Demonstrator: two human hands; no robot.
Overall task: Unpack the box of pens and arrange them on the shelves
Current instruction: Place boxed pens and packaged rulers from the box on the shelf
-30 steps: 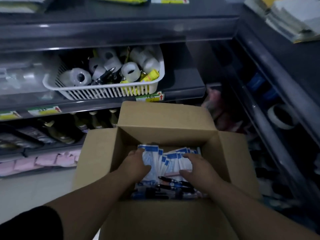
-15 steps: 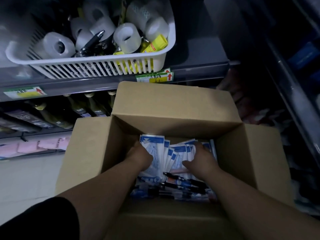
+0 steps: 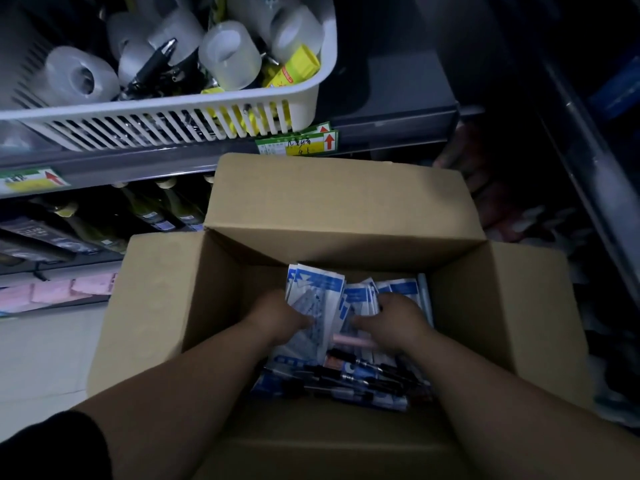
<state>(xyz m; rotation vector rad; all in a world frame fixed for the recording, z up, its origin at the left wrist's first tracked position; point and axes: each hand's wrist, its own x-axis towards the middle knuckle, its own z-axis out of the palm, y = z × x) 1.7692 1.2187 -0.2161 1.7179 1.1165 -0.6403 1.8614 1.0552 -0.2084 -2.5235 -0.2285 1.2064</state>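
Here, in the box [image 3: 162, 306], left hand [image 3: 282, 317] at nine o'clock and right hand [image 3: 398, 322] at three grip packs [image 3: 317, 294] running toward twelve.

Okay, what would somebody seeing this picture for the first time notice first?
Dead centre, an open brown cardboard box has both hands in it: the left hand and right hand grip a bunch of blue-and-white packets, with loose black pens lying at the near side. Upper left, a white slatted plastic basket of translucent tape rolls sits on a grey shelf.
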